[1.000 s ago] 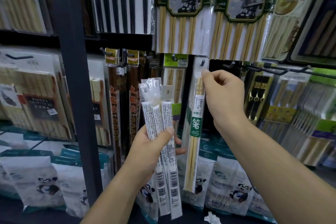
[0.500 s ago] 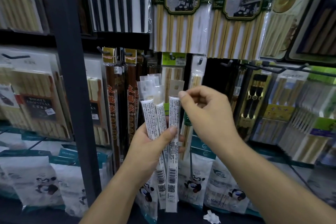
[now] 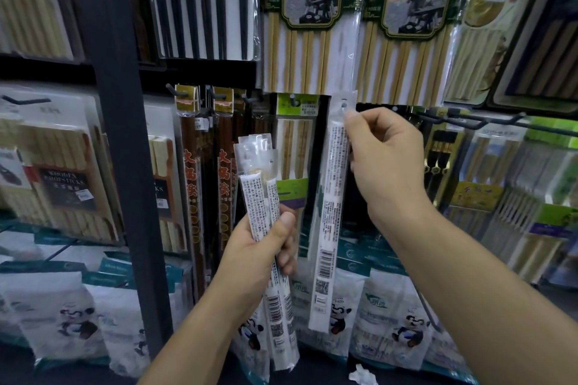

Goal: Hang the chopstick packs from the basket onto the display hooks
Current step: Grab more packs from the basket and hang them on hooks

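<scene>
Head view: right hand (image 3: 386,166) pinches a slim, barcoded white chopstick pack (image 3: 332,212); left hand (image 3: 258,248) grips a bundle (image 3: 259,191).

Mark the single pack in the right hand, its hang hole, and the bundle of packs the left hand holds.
single pack (image 3: 332,216), head view, printed label at mid-length.
hang hole (image 3: 344,104), head view, top tab of that pack.
bundle of packs (image 3: 258,197), head view, printed label near the upper end.

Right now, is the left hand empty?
No, the left hand grips a bundle of chopstick packs, while the right hand pinches a single pack.
</scene>
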